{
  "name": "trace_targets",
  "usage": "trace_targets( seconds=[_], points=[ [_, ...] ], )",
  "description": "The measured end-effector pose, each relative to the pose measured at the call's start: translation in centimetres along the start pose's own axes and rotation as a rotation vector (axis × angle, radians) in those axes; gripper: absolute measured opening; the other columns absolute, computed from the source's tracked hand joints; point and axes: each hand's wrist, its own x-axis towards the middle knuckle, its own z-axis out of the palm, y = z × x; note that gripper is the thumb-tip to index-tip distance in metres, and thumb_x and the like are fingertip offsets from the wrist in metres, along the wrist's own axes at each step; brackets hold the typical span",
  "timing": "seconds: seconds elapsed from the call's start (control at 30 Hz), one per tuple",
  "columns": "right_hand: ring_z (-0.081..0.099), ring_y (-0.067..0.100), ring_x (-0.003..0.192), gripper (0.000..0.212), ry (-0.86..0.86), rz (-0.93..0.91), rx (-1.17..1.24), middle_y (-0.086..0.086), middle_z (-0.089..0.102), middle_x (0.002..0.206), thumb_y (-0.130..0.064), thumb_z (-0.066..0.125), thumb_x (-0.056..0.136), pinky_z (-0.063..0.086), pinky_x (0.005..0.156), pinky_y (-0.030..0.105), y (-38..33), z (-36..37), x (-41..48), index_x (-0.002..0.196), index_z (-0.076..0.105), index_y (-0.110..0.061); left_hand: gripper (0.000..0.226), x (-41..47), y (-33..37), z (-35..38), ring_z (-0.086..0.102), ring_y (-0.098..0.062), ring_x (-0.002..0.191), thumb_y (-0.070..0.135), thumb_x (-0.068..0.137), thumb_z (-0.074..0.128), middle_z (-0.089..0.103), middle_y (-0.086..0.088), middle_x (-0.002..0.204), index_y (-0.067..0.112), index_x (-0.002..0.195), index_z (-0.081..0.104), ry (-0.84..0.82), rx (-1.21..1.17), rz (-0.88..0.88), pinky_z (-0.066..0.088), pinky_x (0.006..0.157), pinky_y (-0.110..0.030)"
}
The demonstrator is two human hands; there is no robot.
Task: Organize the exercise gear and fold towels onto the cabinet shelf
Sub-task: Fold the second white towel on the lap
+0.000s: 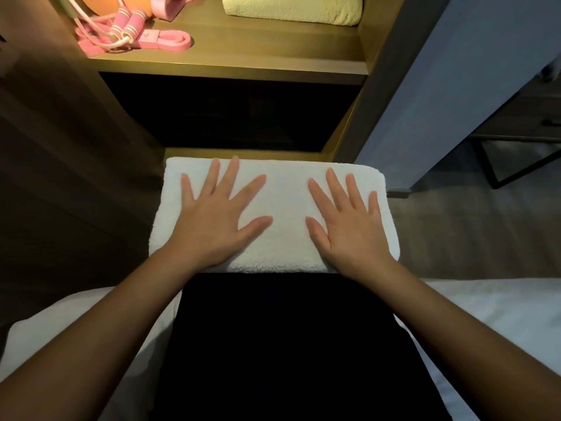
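White towel (288,192), folded into a rectangle, lies across the person's lap; the left hand (212,217) and right hand (349,223) press it flat, fingers straight and spread, gripping nothing, so the fold seems at its smoothing stage. Next it likely needs lifting by both ends onto the cabinet shelf (258,54) beyond, between the pink jump rope (121,27) and the yellow towel (291,9).

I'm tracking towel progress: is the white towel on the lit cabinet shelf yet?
No, the white towel lies below the shelf, with the left hand and right hand resting flat on it.
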Motion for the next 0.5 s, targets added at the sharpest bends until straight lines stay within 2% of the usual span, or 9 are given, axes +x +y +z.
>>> trace_targets(
  seconds=[0.2, 0.27, 0.33, 0.4, 0.5],
  points=[
    [-0.015, 0.027, 0.149, 0.080, -0.020, 0.142, 0.050, -0.001, -0.020, 0.161, -0.074, -0.007, 0.083, -0.011, 0.116, 0.045, 0.3, 0.1, -0.3, 0.152, -0.013, -0.033, 0.091, -0.2, -2.5, -0.7, -0.012, -0.025, 0.149, 0.081, 0.075, 0.000, -0.014, -0.002, 0.163, 0.036, 0.153, -0.006, -0.134, -0.227, -0.285, 0.004, 0.115, -0.064],
    [-0.012, 0.027, 0.149, 0.083, -0.070, 0.201, 0.080, 0.002, -0.017, 0.162, -0.072, -0.004, 0.083, -0.007, 0.117, 0.044, 0.6, -0.7, -0.5, 0.153, -0.011, -0.028, 0.094, -0.2, -2.3, -1.6, -0.013, -0.026, 0.149, 0.078, 0.075, -0.001, -0.015, -0.005, 0.163, 0.029, 0.154, -0.006, -0.186, -0.218, -0.324, 0.002, 0.117, -0.061],
    [-0.008, 0.026, 0.150, 0.079, -0.160, 0.262, 0.075, 0.003, -0.013, 0.163, -0.066, 0.005, 0.089, -0.002, 0.119, 0.048, 1.2, -2.0, -0.5, 0.154, -0.007, -0.023, 0.085, 0.1, -1.9, -2.5, -0.015, -0.027, 0.149, 0.070, 0.084, 0.000, -0.015, -0.008, 0.162, 0.023, 0.155, -0.006, -0.210, -0.133, -0.360, -0.003, 0.118, -0.059],
    [-0.007, 0.028, 0.150, 0.074, -0.173, 0.279, 0.027, 0.004, -0.008, 0.163, -0.061, 0.009, 0.095, -0.003, 0.118, 0.053, 1.4, -3.5, -0.1, 0.154, -0.002, -0.018, 0.072, 0.6, -1.2, -3.3, -0.014, -0.026, 0.149, 0.057, 0.097, 0.010, -0.013, -0.010, 0.162, 0.017, 0.156, -0.002, -0.125, -0.036, -0.335, -0.004, 0.118, -0.058],
    [-0.006, 0.026, 0.150, 0.064, 0.050, 0.156, 0.035, 0.003, -0.002, 0.164, -0.049, 0.016, 0.100, -0.007, 0.115, 0.055, -0.3, -4.9, 2.0, 0.155, 0.008, -0.016, 0.062, 2.3, 1.3, -3.8, -0.006, -0.021, 0.150, 0.038, 0.100, 0.022, -0.002, -0.006, 0.164, 0.013, 0.156, 0.007, 0.105, -0.033, -0.205, -0.003, 0.120, -0.053]
  ],
)
